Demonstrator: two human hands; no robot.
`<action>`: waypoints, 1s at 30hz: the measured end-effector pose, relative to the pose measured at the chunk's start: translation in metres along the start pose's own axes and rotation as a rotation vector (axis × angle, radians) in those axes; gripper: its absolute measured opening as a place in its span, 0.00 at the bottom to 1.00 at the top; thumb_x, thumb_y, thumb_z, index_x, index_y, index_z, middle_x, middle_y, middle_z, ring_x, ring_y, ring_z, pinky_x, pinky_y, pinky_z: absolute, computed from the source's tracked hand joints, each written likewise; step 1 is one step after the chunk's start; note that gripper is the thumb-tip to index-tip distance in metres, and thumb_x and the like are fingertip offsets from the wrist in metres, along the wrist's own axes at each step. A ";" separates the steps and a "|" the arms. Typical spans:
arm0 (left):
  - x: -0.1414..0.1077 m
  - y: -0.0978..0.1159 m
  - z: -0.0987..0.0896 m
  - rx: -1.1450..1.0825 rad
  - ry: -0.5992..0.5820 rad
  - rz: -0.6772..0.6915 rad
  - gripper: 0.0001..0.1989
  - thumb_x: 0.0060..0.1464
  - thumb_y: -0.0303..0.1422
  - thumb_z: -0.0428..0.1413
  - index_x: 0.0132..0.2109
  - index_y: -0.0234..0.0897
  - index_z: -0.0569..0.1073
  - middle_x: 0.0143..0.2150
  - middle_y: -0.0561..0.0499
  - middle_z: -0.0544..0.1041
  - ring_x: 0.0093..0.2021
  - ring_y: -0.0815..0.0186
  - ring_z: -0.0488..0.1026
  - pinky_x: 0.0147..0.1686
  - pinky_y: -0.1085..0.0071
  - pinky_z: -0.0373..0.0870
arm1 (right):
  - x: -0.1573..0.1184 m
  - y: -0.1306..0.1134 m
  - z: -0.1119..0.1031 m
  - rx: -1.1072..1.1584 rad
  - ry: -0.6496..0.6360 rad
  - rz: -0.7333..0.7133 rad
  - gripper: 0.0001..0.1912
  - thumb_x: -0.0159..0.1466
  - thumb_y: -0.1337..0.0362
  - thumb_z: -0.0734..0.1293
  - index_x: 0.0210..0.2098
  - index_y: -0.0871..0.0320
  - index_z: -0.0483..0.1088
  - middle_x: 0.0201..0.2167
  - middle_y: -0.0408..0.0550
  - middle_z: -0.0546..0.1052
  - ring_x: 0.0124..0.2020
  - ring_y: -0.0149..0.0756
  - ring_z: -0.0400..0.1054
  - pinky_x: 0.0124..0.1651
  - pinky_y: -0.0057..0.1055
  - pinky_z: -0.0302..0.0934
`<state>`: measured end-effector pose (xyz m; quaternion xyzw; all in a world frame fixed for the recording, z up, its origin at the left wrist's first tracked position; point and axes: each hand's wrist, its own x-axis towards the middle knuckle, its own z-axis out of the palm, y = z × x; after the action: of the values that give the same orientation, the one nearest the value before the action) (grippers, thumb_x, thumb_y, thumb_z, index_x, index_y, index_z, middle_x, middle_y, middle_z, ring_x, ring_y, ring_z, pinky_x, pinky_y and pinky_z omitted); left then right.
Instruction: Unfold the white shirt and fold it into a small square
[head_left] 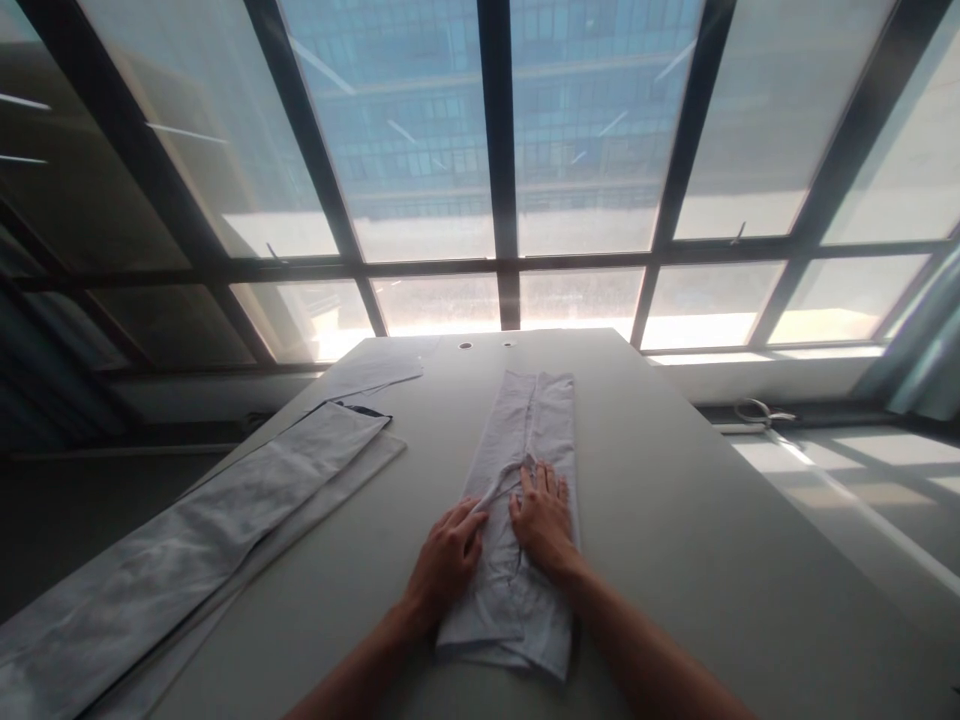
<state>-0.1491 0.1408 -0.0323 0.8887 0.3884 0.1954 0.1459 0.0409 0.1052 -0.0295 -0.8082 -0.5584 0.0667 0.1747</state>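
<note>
A white garment [551,420], folded into a long narrow strip, lies lengthwise on the table in front of me. Its two sides meet along a line down the middle, and wrinkles gather there between my hands. My left hand [448,555] is at the strip's left edge, its fingers bent and closed on the cloth, with a raised crease running from the fingertips. On the strip's right half, my right hand [541,512] lies palm down, fingers stretched out and slightly apart, pressing on the fabric. The exact kind of garment cannot be made out.
The white table [645,510] runs toward large dark-framed windows [506,150]. Grey-white folded fabric [217,510] lies along its left side, near a flat white sheet [371,372]. Two round holes sit at the far end. A white cable [761,412] is beyond the right edge.
</note>
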 end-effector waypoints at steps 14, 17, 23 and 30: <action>-0.005 0.000 0.002 -0.018 0.013 -0.014 0.21 0.62 0.26 0.51 0.57 0.44 0.79 0.67 0.51 0.73 0.69 0.58 0.67 0.70 0.57 0.63 | 0.000 0.004 0.004 -0.024 -0.030 0.008 0.35 0.73 0.52 0.56 0.75 0.59 0.55 0.77 0.54 0.50 0.78 0.50 0.38 0.75 0.47 0.30; -0.007 0.000 0.002 -0.020 -0.001 -0.009 0.21 0.62 0.26 0.51 0.57 0.43 0.79 0.67 0.50 0.73 0.69 0.58 0.66 0.70 0.56 0.63 | -0.005 0.008 0.005 -0.004 -0.019 -0.018 0.35 0.72 0.53 0.56 0.75 0.58 0.56 0.77 0.54 0.50 0.77 0.48 0.40 0.76 0.46 0.30; -0.010 -0.003 0.003 -0.019 0.006 0.011 0.20 0.63 0.27 0.50 0.56 0.43 0.80 0.66 0.49 0.74 0.69 0.57 0.67 0.69 0.55 0.64 | -0.017 0.012 0.004 0.029 -0.009 -0.026 0.33 0.72 0.55 0.56 0.74 0.59 0.59 0.77 0.53 0.52 0.77 0.46 0.42 0.76 0.45 0.32; -0.012 -0.003 0.006 -0.011 0.012 -0.002 0.22 0.62 0.25 0.50 0.57 0.45 0.80 0.67 0.50 0.74 0.69 0.56 0.67 0.69 0.54 0.66 | -0.022 0.009 0.001 0.027 -0.028 -0.014 0.33 0.73 0.56 0.55 0.74 0.58 0.59 0.77 0.52 0.51 0.77 0.46 0.42 0.76 0.44 0.33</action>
<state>-0.1559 0.1335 -0.0413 0.8862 0.3892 0.2027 0.1484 0.0404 0.0820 -0.0360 -0.8008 -0.5655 0.0844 0.1785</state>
